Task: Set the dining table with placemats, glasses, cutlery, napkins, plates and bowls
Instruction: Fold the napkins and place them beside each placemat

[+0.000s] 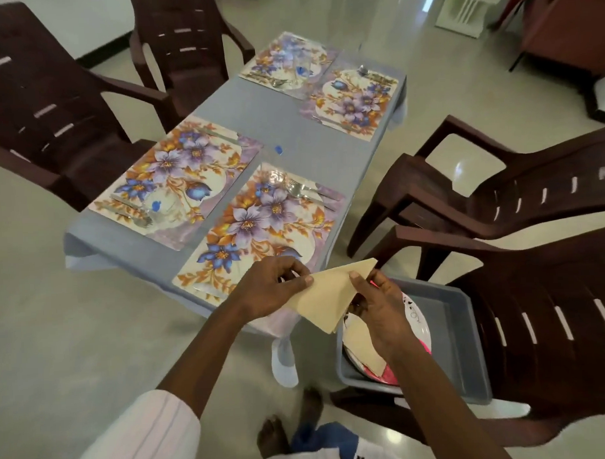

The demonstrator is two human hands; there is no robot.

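the table (273,117), under a grey cloth, carried four flowered placemats: the nearest placemat (253,231) at the table's near end, a second placemat (175,172) beside it on the table's left side, and two far placemats (355,104) at the table's far end. a glass (275,177) and forks (298,188) lay on the nearest placemat, and cutlery and what looked like glasses showed on the others, though those at the table's far end were too blurred to count. so mats, glasses and cutlery seemed done. no napkin, plate or bowl lay anywhere on the table. the step in hand looked like the first napkin: a cream napkin (327,297), folded to a triangle, was held in the air just off the table's near corner. the left hand (269,287) pinched its left edge between thumb and curled fingers, and the right hand (376,309) gripped its right side, thumb on top near the upper corner and fingers closed behind it. beside the table's near right corner a grey tub (462,326) sat on a brown chair (554,323), holding a stack of plates (417,325) with pink print and more cream napkins (360,344) lying on them. no bowl could be made out in the tub. by my reckoning about half the work remained: four napkins, then plates and bowls at each place.
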